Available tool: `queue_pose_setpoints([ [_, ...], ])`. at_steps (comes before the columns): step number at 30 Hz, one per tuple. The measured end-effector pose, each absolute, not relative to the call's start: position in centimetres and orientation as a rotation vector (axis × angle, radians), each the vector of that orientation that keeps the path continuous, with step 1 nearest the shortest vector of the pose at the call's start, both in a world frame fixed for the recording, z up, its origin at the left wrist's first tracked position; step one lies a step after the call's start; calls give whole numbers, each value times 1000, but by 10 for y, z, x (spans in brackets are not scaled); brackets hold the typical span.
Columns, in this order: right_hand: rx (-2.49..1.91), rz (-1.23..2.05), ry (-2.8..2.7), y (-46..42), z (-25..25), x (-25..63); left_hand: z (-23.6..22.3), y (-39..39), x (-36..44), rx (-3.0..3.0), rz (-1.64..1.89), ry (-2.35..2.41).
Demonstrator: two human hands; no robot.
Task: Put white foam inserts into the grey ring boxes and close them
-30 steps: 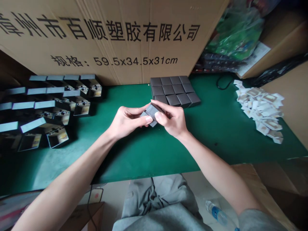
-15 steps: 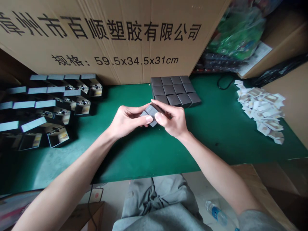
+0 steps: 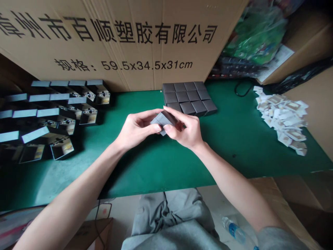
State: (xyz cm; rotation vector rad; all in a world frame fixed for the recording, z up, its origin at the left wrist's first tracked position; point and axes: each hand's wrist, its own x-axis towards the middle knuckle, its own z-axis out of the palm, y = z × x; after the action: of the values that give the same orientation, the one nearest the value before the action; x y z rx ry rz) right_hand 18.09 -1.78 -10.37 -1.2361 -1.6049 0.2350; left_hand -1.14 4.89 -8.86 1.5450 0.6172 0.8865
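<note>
Between my two hands is a small dark grey box, held tilted above the middle of the green table. My left hand grips its left side, thumb along the near edge. On the other side my right hand has its thumb on the near face and its index finger at the far corner. The fingers underneath are mostly hidden. Just beyond my right hand, closed dark boxes lie side by side in tight rows. Several open boxes with raised lids stand in rows to the left.
A heap of small white pieces lies on the green table at the right. A large printed carton stands along the back. A green plastic bag is at the back right. On the floor is a bottle.
My thumbs have shifted a little toward the near edge of the box, and more of its top shows. Both hands keep hold of it in nearly the same place.
</note>
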Motion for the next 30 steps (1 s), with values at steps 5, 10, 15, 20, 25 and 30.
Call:
queue_pose_setpoints([
  [5, -1234, 215, -1639, -17, -108, 180, -88, 48, -12, 1641, 945, 612],
  [10, -1215, 125, -1629, -17, -110, 179, -90, 50, -12, 1713, 940, 657],
  [15, -1298, 77, -1600, -16, -111, 184, -89, 50, -12, 1797, 1004, 908],
  [20, -1353, -6, -1576, -12, -112, 193, -90, 51, -13, 2078, 978, 955],
  [25, -1370, -71, -1538, -9, -112, 202, -91, 50, -15, 2209, 843, 702],
  [30, -1386, -83, -1480, -6, -114, 208, -88, 43, -13, 2248, 784, 609],
])
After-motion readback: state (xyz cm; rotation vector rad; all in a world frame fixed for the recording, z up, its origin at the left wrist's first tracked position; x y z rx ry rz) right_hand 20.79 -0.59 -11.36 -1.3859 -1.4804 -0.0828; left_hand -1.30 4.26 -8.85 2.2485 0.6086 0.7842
